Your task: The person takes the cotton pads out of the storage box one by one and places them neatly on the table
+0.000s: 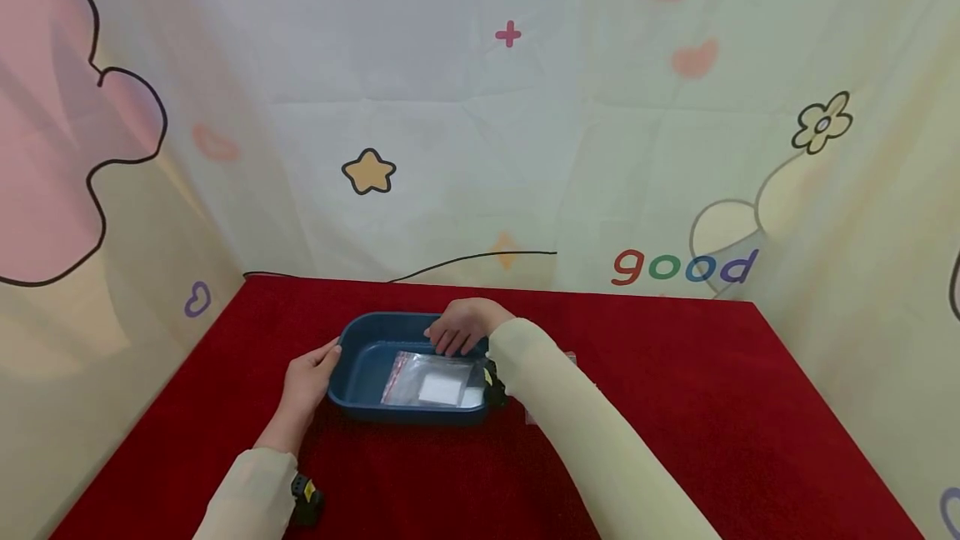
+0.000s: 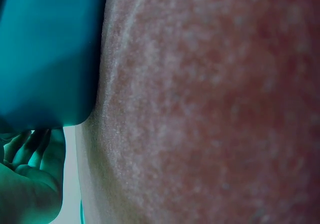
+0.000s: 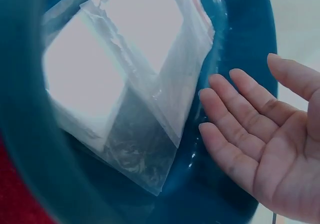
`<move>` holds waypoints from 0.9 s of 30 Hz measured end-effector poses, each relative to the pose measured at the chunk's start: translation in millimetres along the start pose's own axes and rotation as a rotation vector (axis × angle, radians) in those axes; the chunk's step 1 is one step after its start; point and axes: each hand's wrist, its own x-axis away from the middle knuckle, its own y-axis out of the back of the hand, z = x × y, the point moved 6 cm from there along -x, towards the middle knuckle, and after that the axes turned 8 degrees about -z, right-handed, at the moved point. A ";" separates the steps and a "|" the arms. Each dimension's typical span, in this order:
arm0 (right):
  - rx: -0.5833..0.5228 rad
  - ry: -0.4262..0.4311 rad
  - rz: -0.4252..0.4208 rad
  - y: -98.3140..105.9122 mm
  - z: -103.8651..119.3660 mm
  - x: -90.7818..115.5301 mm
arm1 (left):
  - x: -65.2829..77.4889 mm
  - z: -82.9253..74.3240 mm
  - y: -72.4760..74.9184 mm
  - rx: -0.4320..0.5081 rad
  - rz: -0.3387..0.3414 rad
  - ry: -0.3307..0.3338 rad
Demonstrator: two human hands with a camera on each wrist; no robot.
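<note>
A dark blue rectangular plastic basin [image 1: 360,415] sits on the red cloth. At its left end my left hand [image 1: 309,377] grips the rim, thumb on top; the left wrist view shows the fingers [image 2: 50,154] at the basin's edge. Over the basin's far right part hovers my right hand [image 1: 461,325], fingers extended and nothing in them. Inside lie two clear plastic bags [image 3: 175,98], overlapping, each with a white square piece in it. In the right wrist view the right fingertips are right beside the upper bag. My right forearm hides the basin's right end.
Red cloth [image 1: 712,407] covers the table. Partly hidden behind the right forearm, a small clear item [image 1: 572,357] lies right of the basin. A printed curtain [image 1: 450,123] hangs behind the table and along both sides.
</note>
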 end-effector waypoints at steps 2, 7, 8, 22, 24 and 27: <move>0.011 -0.008 -0.004 -2.3 -0.6 -2.1 | 0.0 0.3 0.4 -0.002 0.003 0.001; 0.048 -0.021 -0.002 -6.0 -2.4 -4.9 | 1.7 -1.1 0.3 -0.005 0.016 0.008; 0.054 -0.022 0.002 -6.8 -2.8 -5.1 | 1.7 -1.2 0.2 -0.004 0.017 0.010; 0.136 -0.057 -0.011 -14.7 -5.5 -11.9 | 2.2 -0.1 -0.2 -0.001 0.022 0.022; 0.153 -0.051 -0.025 -14.3 -4.9 -11.9 | 2.0 0.1 0.1 0.004 0.020 0.020; 0.196 -0.031 -0.044 -13.5 -3.9 -11.0 | 1.4 0.2 0.2 0.007 0.017 0.015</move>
